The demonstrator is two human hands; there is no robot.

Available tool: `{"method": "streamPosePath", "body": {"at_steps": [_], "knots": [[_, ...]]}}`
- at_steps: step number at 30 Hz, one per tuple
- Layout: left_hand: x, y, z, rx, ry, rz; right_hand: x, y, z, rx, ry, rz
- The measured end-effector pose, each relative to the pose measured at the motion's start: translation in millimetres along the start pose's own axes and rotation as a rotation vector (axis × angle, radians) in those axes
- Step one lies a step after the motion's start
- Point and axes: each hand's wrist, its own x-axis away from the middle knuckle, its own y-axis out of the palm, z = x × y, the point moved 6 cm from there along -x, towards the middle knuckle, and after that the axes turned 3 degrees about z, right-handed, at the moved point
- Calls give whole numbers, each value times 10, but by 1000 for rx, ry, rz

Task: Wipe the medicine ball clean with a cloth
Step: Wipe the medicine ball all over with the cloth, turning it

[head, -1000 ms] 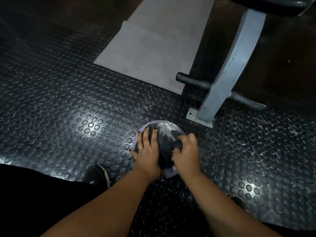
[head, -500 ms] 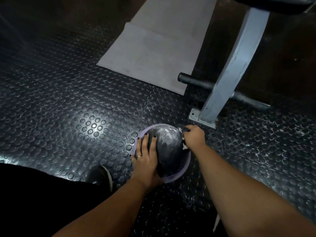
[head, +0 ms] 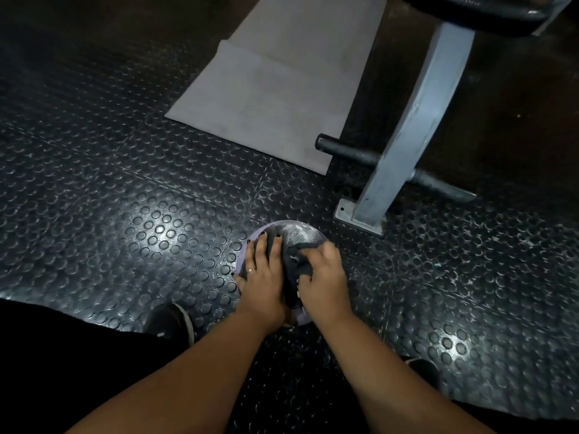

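A: Logging position. The medicine ball [head: 296,234] is sitting on the studded floor [head: 131,189], directly in front of the person, just at 7 o'clock from the foot of the grey bench leg [head: 410,126].

B: Hands?

A: The left hand [head: 261,277] is lying flat on the ball's 9 o'clock flank, fingers spread and pointing to 12, not gripping anything, only bracing. The right hand [head: 324,280] is on the 3 o'clock side, its grip closed around a bunched dark cloth [head: 297,261], pressing it against the ball's near-right face.

B: Which way is the unwiped surface lying from that grip?

A: Toward 12 o'clock. A pale, chalky-looking patch is showing on the ball's far crown, just beyond the cloth. I am judging that as residue; it could partly be glare.

B: So the next stroke is running away from the body?

A: Probably, from 5 toward 12 over the crown. The right hand is nearer to the patch and is already holding the cloth; the left is placed to stop the ball rolling toward the grey mat [head: 282,89].

B: Long axis?

A: None, it is round. The underside is hidden from here.
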Motion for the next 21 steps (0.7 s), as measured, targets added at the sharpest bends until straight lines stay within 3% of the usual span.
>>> {"method": "streamPosePath", "body": {"at_steps": [4, 12, 15, 21], "knots": [[31, 0, 23, -17, 18, -21, -396, 68, 192, 117, 106, 14], [10, -20, 62, -50, 13, -28, -1067, 218, 657, 162, 259, -229], [-70, -47, 79, -80, 1, -57, -970, 162, 596, 142, 258, -179], [-88, -69, 38, -55, 4, -70, -159, 8, 138, 87, 76, -30]]}}
